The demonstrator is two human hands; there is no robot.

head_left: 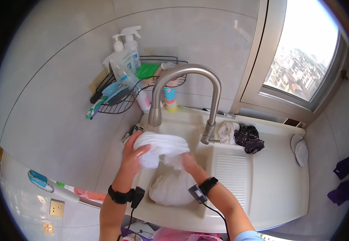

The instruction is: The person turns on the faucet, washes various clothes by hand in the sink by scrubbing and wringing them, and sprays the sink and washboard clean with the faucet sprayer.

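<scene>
Left grip point(132, 154); right grip point(189, 162): both clasping white cloth point(161, 142); right fingertips hidden; pale bundle point(169, 189): folds indistinct

A cream sink point(277, 188) holds a white bundle point(168, 188). At its back, a pale cloth point(227, 132) touches a dark patterned cloth point(249, 138).

The left hand point(133, 152) is bare, and behind it a wide black strap point(117, 196) circles the wrist, bearing a boxy black module point(138, 197) with a thin dark cable point(131, 217) hanging from it. The right hand point(188, 162), bare too, has a matching black band point(209, 185) with a dark grey rectangular unit point(197, 193) and a black lead point(218, 211). A light blue sleeve point(248, 235) shows on the right arm.
</scene>
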